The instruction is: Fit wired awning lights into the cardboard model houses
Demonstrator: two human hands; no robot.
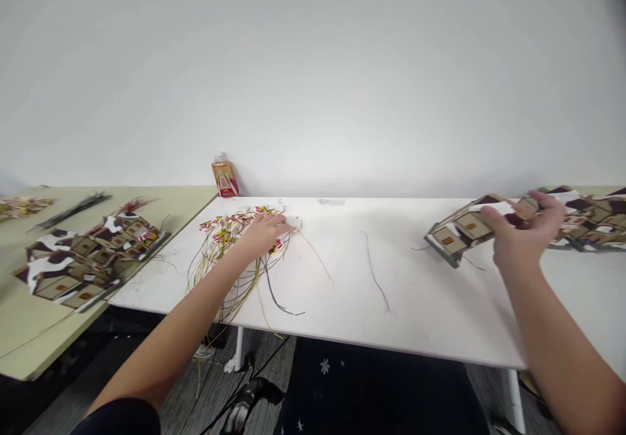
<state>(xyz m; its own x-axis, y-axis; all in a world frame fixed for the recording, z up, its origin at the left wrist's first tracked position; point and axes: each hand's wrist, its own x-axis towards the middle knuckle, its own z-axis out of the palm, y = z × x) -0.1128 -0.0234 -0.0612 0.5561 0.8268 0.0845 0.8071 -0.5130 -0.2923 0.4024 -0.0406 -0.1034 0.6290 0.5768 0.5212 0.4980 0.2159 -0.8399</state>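
Observation:
My left hand [267, 231] is over a pile of small red-and-white striped pieces on thin wires [222, 236], left of the white table's middle. Its fingers are drawn together at the pile's right edge; a small whitish bit shows by the fingertips, but what they hold is hidden. My right hand [523, 233] grips a miniature house model [462, 229] with beige walls, a brown-and-white roof and a grey base. The model is tilted above the table's right side, thin wires sticking out beneath it. More house models [596, 220] stand just beyond that hand.
Several house models [92, 259] sit on the yellowish table [29, 337] at left, with bundled dark wires [73, 210] behind them. A bottle with an orange-red label [225, 175] stands against the wall. One loose wire [374, 272] lies mid-table; other wires hang over the front edge.

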